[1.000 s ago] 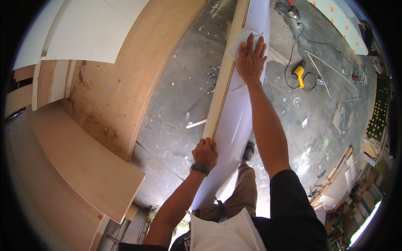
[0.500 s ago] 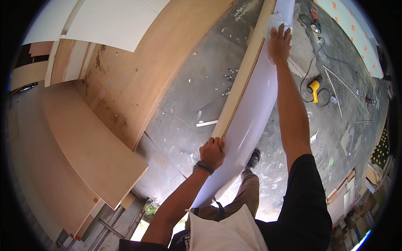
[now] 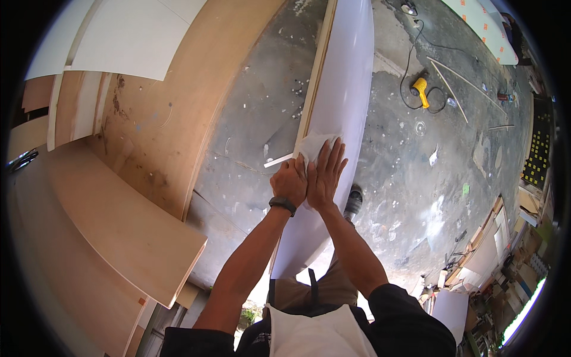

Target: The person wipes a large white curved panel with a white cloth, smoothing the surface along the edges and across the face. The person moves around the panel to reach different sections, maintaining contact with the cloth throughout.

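Note:
A long, glossy white curved panel with a wooden edge strip along its left side runs from near my body to the far edge of the picture. My right hand lies flat on a crumpled white cloth, fingers extended, pressing it against the panel's surface. Right beside it, my left hand, with a dark band on the wrist, has its fingers curled over the panel's left edge. The two hands touch or nearly touch; part of the cloth is hidden beneath them.
Large brown wooden boards stand at the left. On the concrete floor to the right lie a yellow heat gun with a black cord and thin strips. A short white strip lies left of the panel. My shoe shows beside it.
My right hand has come back along the panel from its far part toward me, bringing the cloth beside my left hand. My left hand remains at the edge. The view has shifted.

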